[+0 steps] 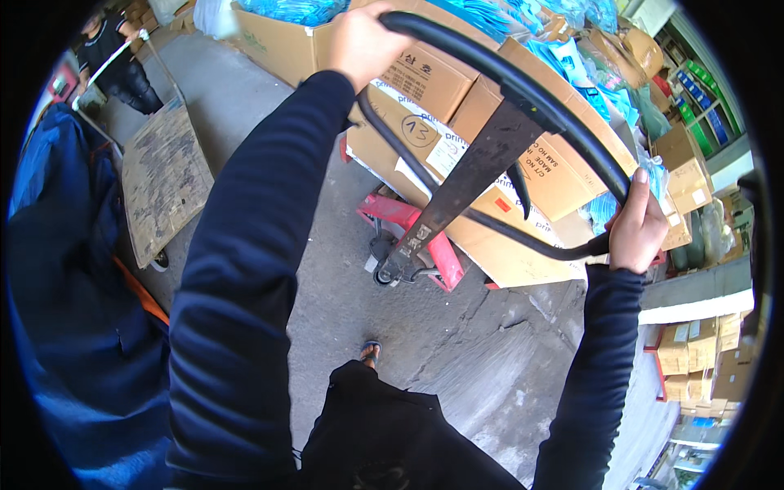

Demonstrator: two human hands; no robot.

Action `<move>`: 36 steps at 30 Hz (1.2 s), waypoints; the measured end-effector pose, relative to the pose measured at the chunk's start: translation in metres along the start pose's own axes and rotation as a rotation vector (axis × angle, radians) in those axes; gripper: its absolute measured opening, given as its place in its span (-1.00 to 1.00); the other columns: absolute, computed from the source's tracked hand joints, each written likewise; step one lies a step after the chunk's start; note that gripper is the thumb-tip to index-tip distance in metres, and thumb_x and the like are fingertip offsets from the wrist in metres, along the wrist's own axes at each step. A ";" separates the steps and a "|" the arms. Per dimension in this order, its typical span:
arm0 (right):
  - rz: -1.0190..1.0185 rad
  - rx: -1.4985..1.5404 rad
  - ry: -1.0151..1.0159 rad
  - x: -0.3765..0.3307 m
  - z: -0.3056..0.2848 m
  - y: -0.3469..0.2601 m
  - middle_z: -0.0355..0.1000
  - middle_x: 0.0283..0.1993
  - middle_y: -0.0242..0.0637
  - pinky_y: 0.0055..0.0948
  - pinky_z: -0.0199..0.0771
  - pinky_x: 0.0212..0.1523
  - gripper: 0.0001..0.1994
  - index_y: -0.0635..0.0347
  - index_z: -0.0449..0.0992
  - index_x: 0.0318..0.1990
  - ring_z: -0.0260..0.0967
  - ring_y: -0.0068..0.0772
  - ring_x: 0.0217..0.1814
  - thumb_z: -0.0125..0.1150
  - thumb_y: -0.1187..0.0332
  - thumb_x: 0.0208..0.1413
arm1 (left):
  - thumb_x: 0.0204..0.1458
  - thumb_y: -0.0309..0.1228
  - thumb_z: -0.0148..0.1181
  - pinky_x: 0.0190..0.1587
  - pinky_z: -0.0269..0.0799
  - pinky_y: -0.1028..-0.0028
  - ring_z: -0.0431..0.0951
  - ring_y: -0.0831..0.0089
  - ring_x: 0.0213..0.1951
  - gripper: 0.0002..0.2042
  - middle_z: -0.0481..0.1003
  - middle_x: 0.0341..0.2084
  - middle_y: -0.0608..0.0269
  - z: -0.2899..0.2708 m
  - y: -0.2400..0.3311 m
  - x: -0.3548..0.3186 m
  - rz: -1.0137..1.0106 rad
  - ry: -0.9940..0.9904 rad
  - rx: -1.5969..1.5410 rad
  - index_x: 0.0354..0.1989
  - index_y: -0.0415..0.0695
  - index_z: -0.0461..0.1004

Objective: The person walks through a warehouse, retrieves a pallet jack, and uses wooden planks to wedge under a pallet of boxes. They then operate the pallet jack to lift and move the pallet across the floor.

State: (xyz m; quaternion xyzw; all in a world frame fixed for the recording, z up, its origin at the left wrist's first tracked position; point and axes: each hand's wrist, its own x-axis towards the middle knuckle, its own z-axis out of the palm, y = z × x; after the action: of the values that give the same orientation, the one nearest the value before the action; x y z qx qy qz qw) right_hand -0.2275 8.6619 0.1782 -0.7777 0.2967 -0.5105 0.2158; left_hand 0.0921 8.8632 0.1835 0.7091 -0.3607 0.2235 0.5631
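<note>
Both of my arms, in dark sleeves, reach forward to the black looped handle (482, 55) of a red pallet jack (442, 255). My left hand (366, 42) is closed round the loop's upper left end. Lower down at the right end, my right hand (639, 227) grips the same loop. The dark steering shaft (465, 175) slants down from the loop to the jack's base. Just beyond it stands a load of large cardboard boxes (425, 82), with blue plastic-wrapped goods (572, 69) piled on top. A curved black lever (520, 192) sticks out beside the shaft.
At the far left, a person (122, 61) stands at a flat cart (167, 167) with a worn board. Dark blue sheeting (73, 269) bulges along the left. Shelves (694, 98) and stacked cartons (690, 355) line the right. Grey concrete floor (335, 294) lies around my sandalled foot.
</note>
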 end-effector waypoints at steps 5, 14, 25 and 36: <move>-0.020 0.070 0.031 0.013 -0.029 -0.011 0.29 -0.74 -0.34 -0.45 0.20 -0.61 -0.43 0.38 0.56 -0.54 0.20 -0.55 -0.71 0.10 -0.02 0.28 | -0.24 -0.27 0.40 -0.28 0.53 0.39 0.63 0.30 -0.42 -0.69 0.61 -0.50 0.06 -0.009 0.021 0.006 0.072 0.080 0.117 -0.31 -0.17 0.63; -0.046 0.131 -0.109 0.017 -0.041 -0.004 0.32 -0.71 -0.32 -0.50 0.19 -0.60 -0.45 0.41 0.63 -0.35 0.19 -0.59 -0.69 0.12 -0.04 0.28 | -0.07 -0.35 0.28 -0.28 0.48 0.38 0.64 0.35 -0.40 -0.79 0.63 -0.48 0.04 -0.012 0.049 -0.009 0.024 0.111 -0.006 -0.30 -0.22 0.65; -0.178 0.104 -0.095 0.025 -0.059 0.005 0.27 -0.64 -0.08 -0.30 0.24 -0.50 -0.59 0.40 0.48 -0.43 0.10 -0.37 -0.60 0.11 0.16 0.30 | -0.21 -0.56 0.19 -0.20 0.50 0.42 0.57 0.49 -0.38 -0.73 0.62 -0.44 0.13 -0.013 0.061 -0.015 0.017 0.119 0.095 -0.25 -0.27 0.59; -0.536 0.517 -0.358 -0.031 -0.164 0.061 0.33 -0.65 -0.15 -0.23 0.28 -0.50 -0.57 0.29 0.41 -0.50 0.36 -0.11 -0.58 0.19 0.03 0.07 | -0.22 -0.45 0.53 -0.49 0.32 0.45 0.33 0.49 -0.61 -0.67 0.33 -0.68 0.31 -0.077 0.219 -0.230 0.019 0.559 0.492 -0.56 -0.09 0.35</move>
State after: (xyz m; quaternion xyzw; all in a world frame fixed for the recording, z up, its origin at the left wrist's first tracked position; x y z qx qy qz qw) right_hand -0.4032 8.6331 0.1815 -0.8241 -0.0964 -0.4632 0.3116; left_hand -0.2151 8.9738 0.1775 0.7315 -0.1354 0.4938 0.4503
